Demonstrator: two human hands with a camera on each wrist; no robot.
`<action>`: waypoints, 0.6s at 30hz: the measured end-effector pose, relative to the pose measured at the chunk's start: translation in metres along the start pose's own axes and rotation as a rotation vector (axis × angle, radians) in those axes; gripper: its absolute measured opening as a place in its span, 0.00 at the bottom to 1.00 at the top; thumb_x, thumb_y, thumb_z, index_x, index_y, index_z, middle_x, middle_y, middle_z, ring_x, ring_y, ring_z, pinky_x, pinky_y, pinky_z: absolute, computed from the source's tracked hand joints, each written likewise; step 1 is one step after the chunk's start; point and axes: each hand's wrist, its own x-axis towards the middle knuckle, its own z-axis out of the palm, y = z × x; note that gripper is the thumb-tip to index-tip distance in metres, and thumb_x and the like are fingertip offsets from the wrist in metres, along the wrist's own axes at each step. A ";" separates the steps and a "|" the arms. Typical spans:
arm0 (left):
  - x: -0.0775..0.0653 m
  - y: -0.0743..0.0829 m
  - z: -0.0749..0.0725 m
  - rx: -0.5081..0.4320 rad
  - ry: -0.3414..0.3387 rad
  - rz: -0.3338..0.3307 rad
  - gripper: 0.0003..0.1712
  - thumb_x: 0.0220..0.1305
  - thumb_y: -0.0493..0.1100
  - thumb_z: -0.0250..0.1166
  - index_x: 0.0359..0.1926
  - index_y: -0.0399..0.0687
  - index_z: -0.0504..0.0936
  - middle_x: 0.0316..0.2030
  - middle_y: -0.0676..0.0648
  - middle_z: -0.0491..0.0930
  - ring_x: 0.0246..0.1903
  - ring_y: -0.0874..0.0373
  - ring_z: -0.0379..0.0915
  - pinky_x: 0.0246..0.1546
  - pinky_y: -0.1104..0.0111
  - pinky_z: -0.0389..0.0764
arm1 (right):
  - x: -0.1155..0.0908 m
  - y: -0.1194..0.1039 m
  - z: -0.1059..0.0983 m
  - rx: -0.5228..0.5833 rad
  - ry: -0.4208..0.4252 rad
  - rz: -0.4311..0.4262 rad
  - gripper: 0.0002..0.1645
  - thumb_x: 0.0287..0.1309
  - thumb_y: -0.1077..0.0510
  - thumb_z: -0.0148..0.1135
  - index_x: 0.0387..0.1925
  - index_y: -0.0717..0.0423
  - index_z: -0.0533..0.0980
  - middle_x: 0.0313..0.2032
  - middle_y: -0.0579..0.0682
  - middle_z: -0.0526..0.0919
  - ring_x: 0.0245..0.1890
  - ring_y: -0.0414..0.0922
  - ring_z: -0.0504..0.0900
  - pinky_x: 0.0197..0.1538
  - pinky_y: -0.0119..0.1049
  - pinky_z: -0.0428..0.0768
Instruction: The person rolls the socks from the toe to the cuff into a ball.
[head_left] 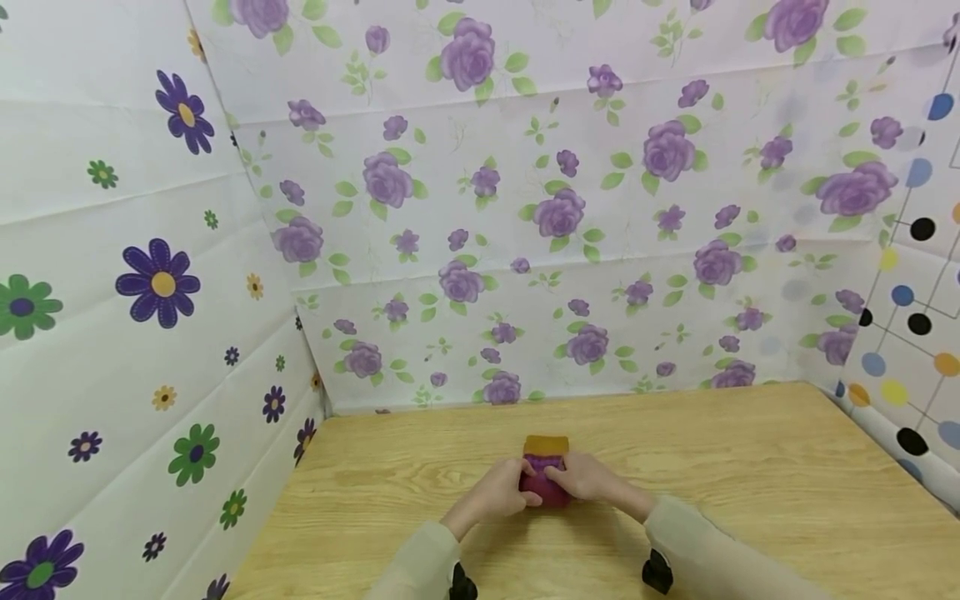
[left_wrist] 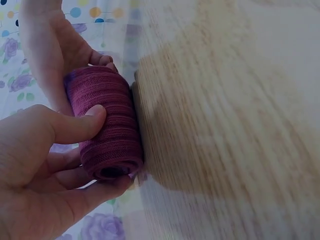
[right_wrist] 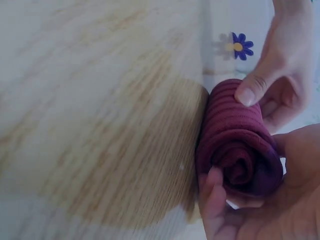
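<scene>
A rolled-up ribbed knit [head_left: 545,490], maroon with purple, sits on the wooden table between both hands. At its far side an orange part [head_left: 547,446] shows in the head view. My left hand [head_left: 501,492] grips one end, its thumb across the ribs and its fingers curled around the end in the left wrist view. The other end is held by my right hand [head_left: 588,477]. In the right wrist view the spiral end of the roll [right_wrist: 240,162] faces the camera, with right fingertips [right_wrist: 215,182] at its edge.
The wooden table [head_left: 712,467] extends around the hands. Behind it hangs a sheet with purple roses [head_left: 558,212]; a daisy-patterned sheet [head_left: 157,283] is on the left and a dotted one [head_left: 922,325] on the right. Dark wrist devices [head_left: 657,572] sit below the sleeves.
</scene>
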 end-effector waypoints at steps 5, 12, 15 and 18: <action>0.005 -0.002 -0.002 -0.013 -0.040 0.013 0.12 0.58 0.40 0.70 0.41 0.38 0.81 0.34 0.50 0.81 0.29 0.67 0.68 0.30 0.75 0.70 | -0.006 -0.003 0.000 -0.113 0.111 -0.144 0.20 0.62 0.49 0.61 0.39 0.65 0.73 0.30 0.54 0.76 0.29 0.44 0.71 0.30 0.36 0.72; 0.011 -0.007 -0.007 0.030 -0.106 0.034 0.09 0.62 0.42 0.67 0.38 0.40 0.81 0.27 0.52 0.77 0.24 0.67 0.65 0.25 0.76 0.67 | -0.014 -0.008 -0.001 -0.365 0.190 -0.376 0.27 0.41 0.54 0.79 0.39 0.63 0.76 0.36 0.55 0.78 0.37 0.47 0.74 0.38 0.41 0.75; 0.013 -0.005 -0.008 0.044 -0.128 0.026 0.09 0.63 0.43 0.66 0.38 0.41 0.81 0.26 0.53 0.77 0.23 0.67 0.65 0.25 0.76 0.67 | -0.013 -0.005 0.001 -0.416 0.186 -0.390 0.26 0.37 0.56 0.79 0.39 0.61 0.77 0.34 0.53 0.80 0.35 0.46 0.76 0.37 0.39 0.76; 0.013 -0.005 -0.009 0.027 -0.146 0.020 0.09 0.64 0.44 0.64 0.37 0.41 0.81 0.25 0.54 0.75 0.22 0.66 0.64 0.24 0.76 0.65 | -0.012 -0.003 0.002 -0.443 0.189 -0.410 0.23 0.38 0.58 0.77 0.37 0.61 0.77 0.33 0.52 0.82 0.33 0.45 0.78 0.35 0.37 0.77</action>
